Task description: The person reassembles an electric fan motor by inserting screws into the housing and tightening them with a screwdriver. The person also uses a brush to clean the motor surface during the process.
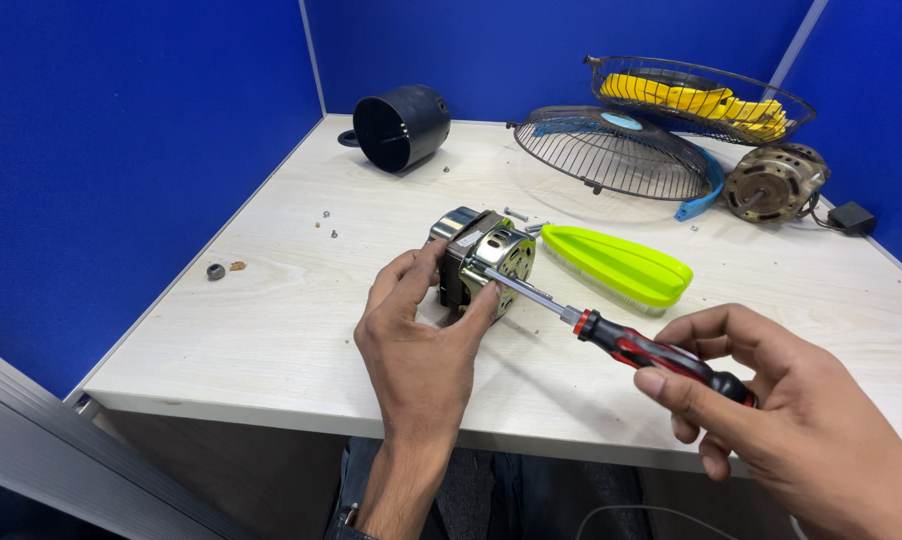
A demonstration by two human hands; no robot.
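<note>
The motor (483,262) is gripped by the left hand (418,340); the screwdriver (611,335), clasped in the right hand (771,410), is angled up-left, its tip at the motor's face.

Left hand (421,335) is curling thumb and fingers in a closed grip; right hand (786,420) is pinching, fingers wrapped, wrist low.

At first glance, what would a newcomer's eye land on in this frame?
Dead centre, the left hand grips a small metal motor while the right hand drives a red-and-black screwdriver into its face. Just behind lies a lime-green brush; at the table's far right corner sit wire fan guards, one holding yellow blades.
</note>
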